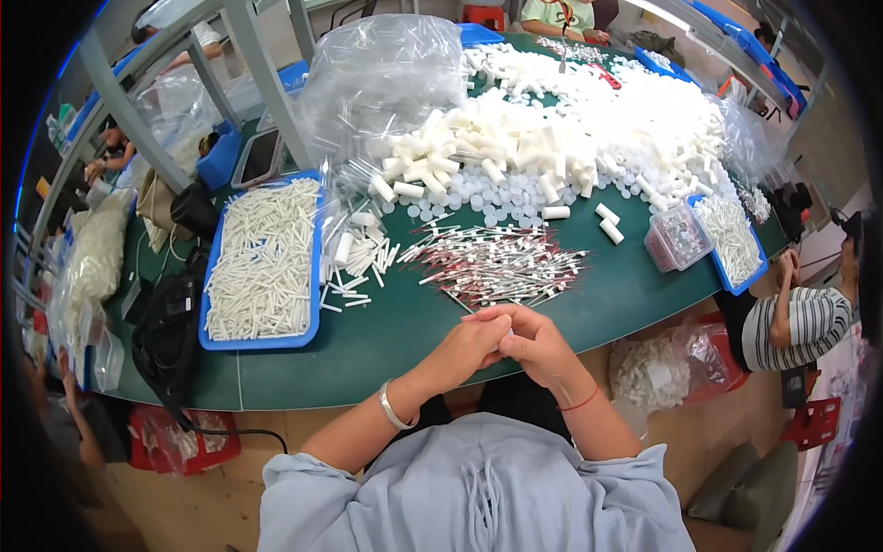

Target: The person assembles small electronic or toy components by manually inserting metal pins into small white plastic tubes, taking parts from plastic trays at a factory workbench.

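My left hand [467,350], with a silver bangle at the wrist, and my right hand [541,344], with a thin red cord, meet over the near table edge. Both have curled fingers, pressed together and overlapping. Whatever lies between them, if anything, is hidden. Just beyond my fingertips spreads a heap of thin white-and-red stick-like parts [501,265]. Left of that heap lie loose short white tubes [368,258]. Farther back are thick cream-white cylinders [515,138] in a large pile, with small translucent round caps [478,189] along its front.
A blue tray [213,342] full of thin white tubes stands to the left, beside a black bag [168,345]. Clear plastic bags [382,83] rise behind. At right are a clear plastic box [679,237] and another filled blue tray [756,276]. A co-worker in stripes [800,322] sits right.
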The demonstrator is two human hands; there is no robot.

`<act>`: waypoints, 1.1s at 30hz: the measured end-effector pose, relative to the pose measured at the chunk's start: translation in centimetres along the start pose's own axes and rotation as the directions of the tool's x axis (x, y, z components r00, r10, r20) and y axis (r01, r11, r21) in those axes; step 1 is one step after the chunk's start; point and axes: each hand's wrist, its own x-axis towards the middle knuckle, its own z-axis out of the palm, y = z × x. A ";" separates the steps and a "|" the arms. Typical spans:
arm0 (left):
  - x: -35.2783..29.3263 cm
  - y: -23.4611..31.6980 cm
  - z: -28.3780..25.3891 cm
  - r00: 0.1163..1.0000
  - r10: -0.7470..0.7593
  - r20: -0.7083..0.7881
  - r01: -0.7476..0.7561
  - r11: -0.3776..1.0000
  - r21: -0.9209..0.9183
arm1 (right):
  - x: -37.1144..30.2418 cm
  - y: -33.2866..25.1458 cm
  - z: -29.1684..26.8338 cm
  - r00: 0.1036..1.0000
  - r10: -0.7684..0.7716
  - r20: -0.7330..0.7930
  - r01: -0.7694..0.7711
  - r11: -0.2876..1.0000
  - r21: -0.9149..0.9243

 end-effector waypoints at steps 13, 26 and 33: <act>-0.1 -1.2 1.3 0.989 -0.151 0.001 0.139 0.907 -0.399 | -1.4 1.6 -1.1 0.992 0.124 0.014 -0.124 0.961 0.249; 0.5 -0.9 3.6 0.966 -0.259 0.007 0.216 0.788 -0.577 | -4.4 3.7 -0.1 0.921 -0.307 -0.239 0.283 0.950 -0.129; 1.5 -1.9 6.1 0.937 -0.279 0.211 0.350 0.743 -0.571 | -8.4 3.0 -0.5 0.775 -0.630 0.039 0.278 0.286 -0.917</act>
